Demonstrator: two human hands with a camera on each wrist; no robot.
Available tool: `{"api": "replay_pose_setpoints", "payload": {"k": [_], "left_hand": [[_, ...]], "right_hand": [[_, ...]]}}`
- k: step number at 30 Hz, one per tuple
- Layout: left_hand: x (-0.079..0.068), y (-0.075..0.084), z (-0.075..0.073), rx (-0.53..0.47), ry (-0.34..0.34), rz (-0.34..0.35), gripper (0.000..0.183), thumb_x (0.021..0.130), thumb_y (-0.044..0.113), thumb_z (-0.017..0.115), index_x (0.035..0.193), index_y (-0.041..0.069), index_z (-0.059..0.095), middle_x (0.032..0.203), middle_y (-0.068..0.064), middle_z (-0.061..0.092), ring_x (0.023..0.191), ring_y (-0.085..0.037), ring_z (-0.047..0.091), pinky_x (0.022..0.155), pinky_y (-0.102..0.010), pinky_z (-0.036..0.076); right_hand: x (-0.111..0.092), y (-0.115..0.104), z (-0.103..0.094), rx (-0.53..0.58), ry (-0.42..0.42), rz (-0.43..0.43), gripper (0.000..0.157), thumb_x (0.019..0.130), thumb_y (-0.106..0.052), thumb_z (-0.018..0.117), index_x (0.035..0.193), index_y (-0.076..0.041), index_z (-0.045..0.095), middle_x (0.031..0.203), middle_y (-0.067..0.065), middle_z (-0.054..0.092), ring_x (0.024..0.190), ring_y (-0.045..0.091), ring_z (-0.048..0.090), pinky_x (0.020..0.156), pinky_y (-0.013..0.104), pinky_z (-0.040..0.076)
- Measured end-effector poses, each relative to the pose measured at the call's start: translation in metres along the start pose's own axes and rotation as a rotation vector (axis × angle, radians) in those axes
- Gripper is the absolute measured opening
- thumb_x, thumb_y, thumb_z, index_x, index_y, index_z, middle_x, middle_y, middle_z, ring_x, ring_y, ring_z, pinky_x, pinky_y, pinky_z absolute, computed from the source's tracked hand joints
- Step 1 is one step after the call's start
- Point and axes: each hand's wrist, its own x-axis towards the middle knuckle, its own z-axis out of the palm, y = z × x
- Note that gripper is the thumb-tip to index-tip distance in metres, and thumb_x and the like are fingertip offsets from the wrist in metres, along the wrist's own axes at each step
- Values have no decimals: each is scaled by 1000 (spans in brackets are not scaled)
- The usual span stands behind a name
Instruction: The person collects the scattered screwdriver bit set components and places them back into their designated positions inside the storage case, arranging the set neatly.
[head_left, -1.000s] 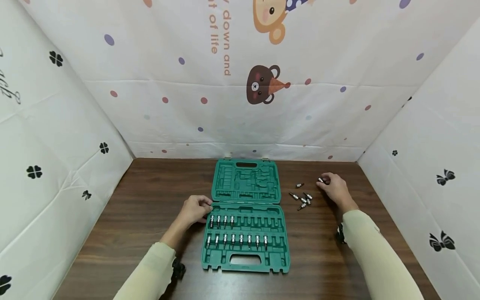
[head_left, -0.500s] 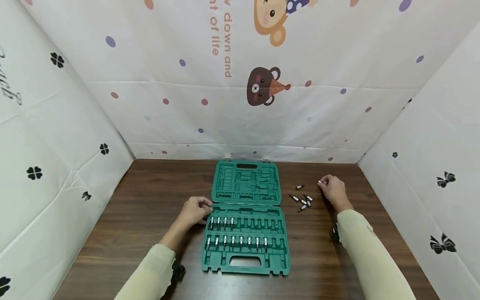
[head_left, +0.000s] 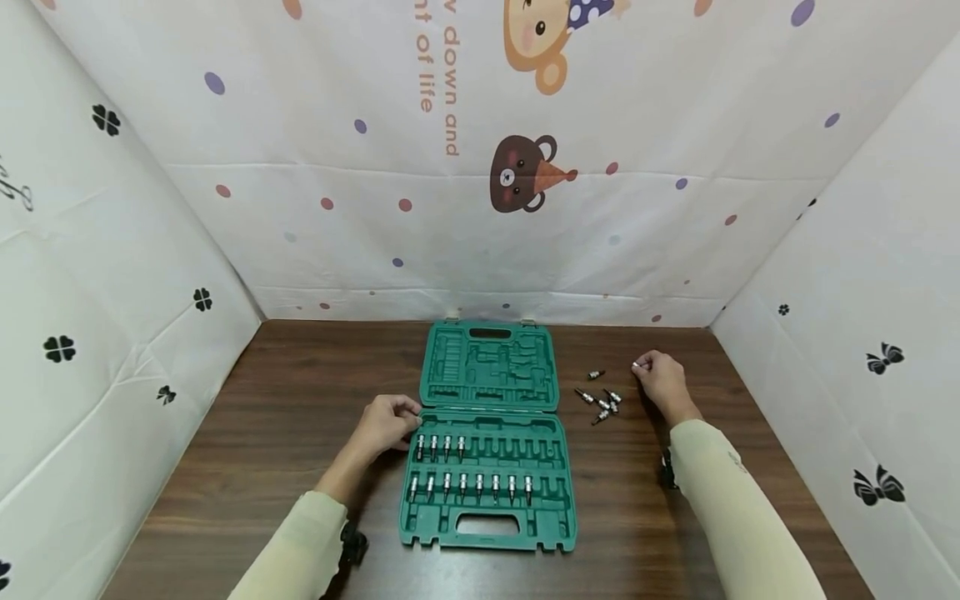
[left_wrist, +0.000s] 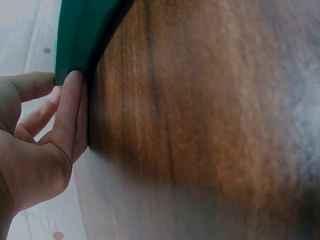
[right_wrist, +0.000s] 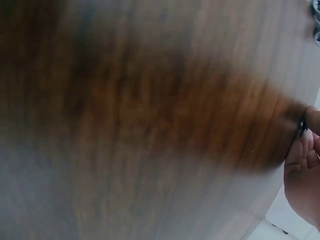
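Note:
A green tool case (head_left: 413, 523) lies open and flat on the table, its lid folded to the back. Several silver bit sockets (head_left: 462, 483) stand in two rows of its slots; the back row's right part has bare slots. My left hand (head_left: 384, 427) holds the case's left edge near the hinge, with thumb and fingers on either side of the green wall (left_wrist: 75, 42) in the left wrist view. To the right of the case, my right hand (head_left: 664, 385) pinches a small bit socket (head_left: 637, 364), mostly hidden by the fingers; its dark end (right_wrist: 303, 126) shows in the right wrist view.
Between case and right hand, several loose bit sockets (head_left: 602, 404) lie in a cluster, with a single socket (head_left: 595, 375) just behind them. The brown wooden table (head_left: 300, 367) meets a patterned white cloth (head_left: 337, 250) at the back and sides.
My right hand has shifted slightly left and turned a little, with the bit socket still between its fingertips. The left hand keeps its hold on the case, which stays in place.

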Motion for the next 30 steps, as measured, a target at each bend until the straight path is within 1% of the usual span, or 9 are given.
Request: {"api": "replay_pose_setpoints", "payload": {"k": [6, 11, 15, 19, 24, 27, 30], "left_hand": [[-1, 2, 1, 3, -8, 4, 15, 98, 5, 68, 111, 4, 74, 98, -12, 70, 79, -20, 70, 64, -38, 65], [-4, 1, 1, -10, -9, 0, 14, 97, 4, 68, 110, 3, 74, 95, -11, 69, 79, -20, 69, 63, -38, 65], [-6, 1, 1, -20, -7, 2, 14, 97, 4, 67, 110, 2, 74, 92, -10, 68, 79, -20, 68, 63, -38, 65], [-5, 0, 1, -23, -12, 4, 14, 97, 4, 68, 110, 3, 74, 93, -10, 68, 80, -19, 68, 63, -38, 65], [-3, -1, 0, -13, -10, 10, 13, 97, 4, 68, 109, 3, 74, 96, -11, 70, 81, -20, 69, 62, -38, 65], [-3, -1, -1, -13, -7, 12, 13, 97, 4, 68, 109, 3, 74, 97, -12, 70, 81, -20, 70, 62, -38, 65], [-3, -1, -2, -10, -8, 13, 13, 98, 4, 67, 109, 2, 74, 98, -13, 71, 80, -21, 70, 62, -38, 65]], "right_hand": [[-8, 4, -5, 3, -11, -41, 21, 104, -16, 60, 104, 5, 64, 100, 23, 66, 94, 39, 61, 86, 56, 51], [-18, 5, -5, 4, -22, -38, 20, 105, -17, 59, 104, 3, 64, 101, 22, 65, 95, 38, 61, 85, 54, 51], [-24, 4, -4, 19, -11, -58, 20, 105, -16, 58, 106, 3, 63, 102, 22, 65, 94, 37, 62, 84, 53, 51], [-29, 2, -6, 47, 6, -57, 20, 105, -17, 58, 108, 3, 62, 104, 22, 66, 95, 37, 61, 85, 52, 51], [-34, -2, -11, 77, 0, -40, 23, 107, -20, 57, 111, 2, 62, 108, 22, 66, 99, 37, 61, 87, 53, 50], [-38, -6, -13, 100, -6, -29, 25, 107, -23, 57, 113, 1, 62, 107, 21, 67, 97, 34, 62, 83, 49, 51], [-41, -11, -15, 130, -17, -25, 26, 107, -25, 57, 113, 0, 62, 102, 17, 68, 89, 26, 63, 77, 38, 51]]}}
